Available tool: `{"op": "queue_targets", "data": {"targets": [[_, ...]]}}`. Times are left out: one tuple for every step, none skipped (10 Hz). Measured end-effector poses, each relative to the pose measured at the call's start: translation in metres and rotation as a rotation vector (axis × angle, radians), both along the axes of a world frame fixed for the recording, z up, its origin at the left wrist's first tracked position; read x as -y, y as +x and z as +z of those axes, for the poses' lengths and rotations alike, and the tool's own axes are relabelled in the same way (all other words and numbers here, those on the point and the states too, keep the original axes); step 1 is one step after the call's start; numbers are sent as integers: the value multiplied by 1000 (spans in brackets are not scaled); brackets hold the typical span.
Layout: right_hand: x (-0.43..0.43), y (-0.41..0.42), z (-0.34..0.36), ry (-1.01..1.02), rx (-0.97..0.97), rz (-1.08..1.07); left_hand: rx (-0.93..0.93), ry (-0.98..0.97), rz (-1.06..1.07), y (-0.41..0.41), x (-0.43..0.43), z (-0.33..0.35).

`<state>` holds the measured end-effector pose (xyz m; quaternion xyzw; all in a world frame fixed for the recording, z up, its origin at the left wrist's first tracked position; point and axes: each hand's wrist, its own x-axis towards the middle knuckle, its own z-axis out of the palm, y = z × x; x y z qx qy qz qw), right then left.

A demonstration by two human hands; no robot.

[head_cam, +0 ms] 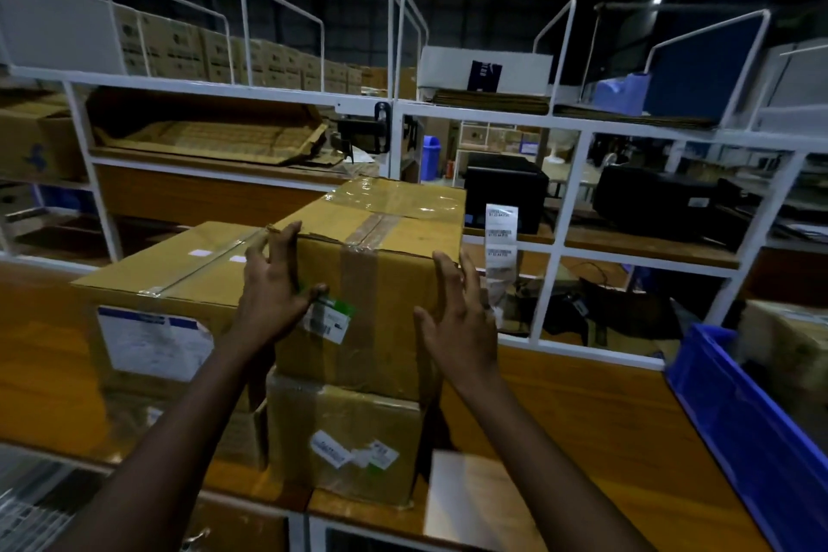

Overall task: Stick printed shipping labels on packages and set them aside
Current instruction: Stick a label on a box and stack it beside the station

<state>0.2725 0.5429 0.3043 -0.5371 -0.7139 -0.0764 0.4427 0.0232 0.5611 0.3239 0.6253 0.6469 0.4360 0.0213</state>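
Taped cardboard box sat on plastic-wrapped box, on wooden table. Left hand lay spread on its left corner, thumb pressing small green-edged label. Right hand was open, fingers splayed, beside right edge.

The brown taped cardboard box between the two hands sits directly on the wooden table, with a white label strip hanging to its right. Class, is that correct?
The head view shows the brown taped cardboard box on a plastic-wrapped cardboard box, not on the wooden table. The left hand, right hand and white label strip are as stated.
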Motion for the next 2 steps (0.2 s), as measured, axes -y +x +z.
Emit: {"op": "queue_targets", "data": {"targets": [[17, 26, -2, -84, 137, 49, -154, 36, 122, 29, 29, -4], [37, 68, -8, -54, 139, -34, -317, 36, 25, 76, 50, -6]]}}
